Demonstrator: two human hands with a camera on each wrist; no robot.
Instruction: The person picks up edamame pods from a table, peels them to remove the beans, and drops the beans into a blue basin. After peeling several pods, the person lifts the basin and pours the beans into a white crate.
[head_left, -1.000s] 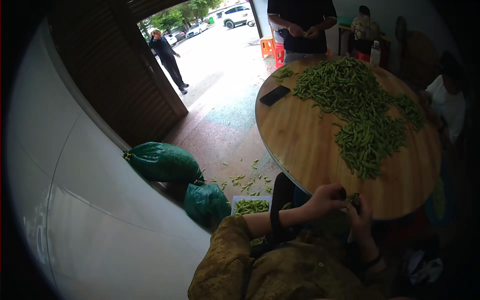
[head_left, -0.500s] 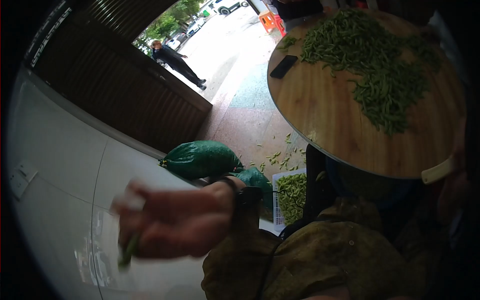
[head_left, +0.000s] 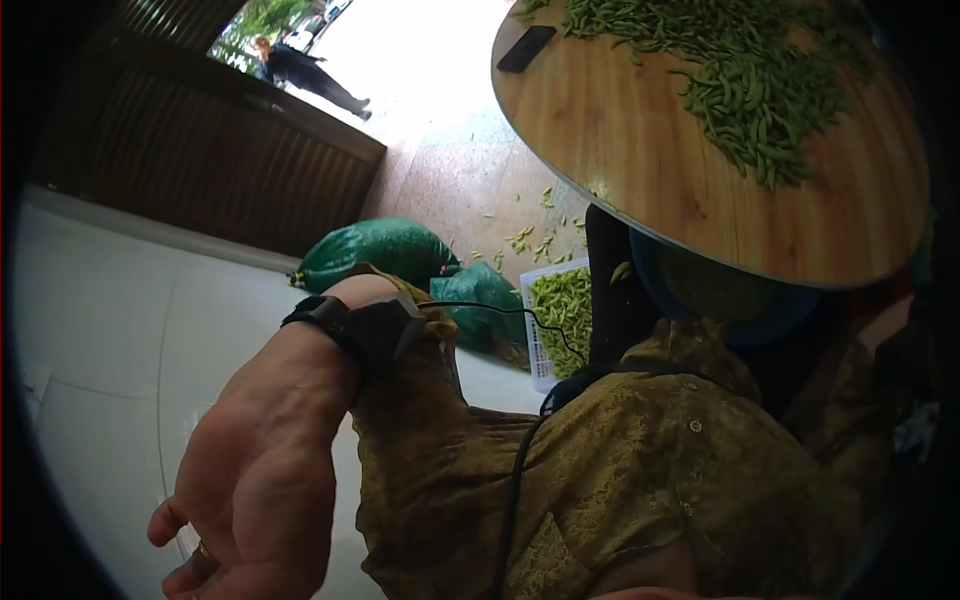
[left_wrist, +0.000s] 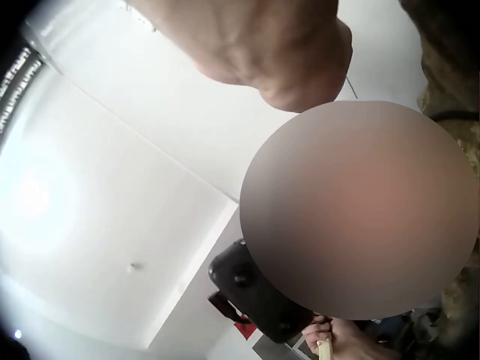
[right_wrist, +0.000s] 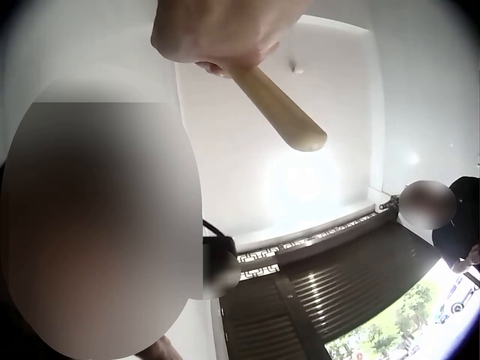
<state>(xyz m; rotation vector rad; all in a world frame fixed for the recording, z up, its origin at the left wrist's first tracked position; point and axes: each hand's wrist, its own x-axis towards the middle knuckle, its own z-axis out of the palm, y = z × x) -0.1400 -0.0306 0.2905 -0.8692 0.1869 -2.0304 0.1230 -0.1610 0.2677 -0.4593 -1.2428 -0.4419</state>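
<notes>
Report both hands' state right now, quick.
Left hand: cannot tell whether open or closed; its fingers are partly out of view.
Right hand: closed, gripping a pale handle.

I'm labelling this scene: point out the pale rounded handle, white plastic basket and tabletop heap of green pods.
Pale rounded handle [right_wrist: 279, 109]: right wrist view, mid-shaft.
White plastic basket [head_left: 537, 352]: head view, left wall.
Tabletop heap of green pods [head_left: 755, 95]: head view, near the middle.
</notes>
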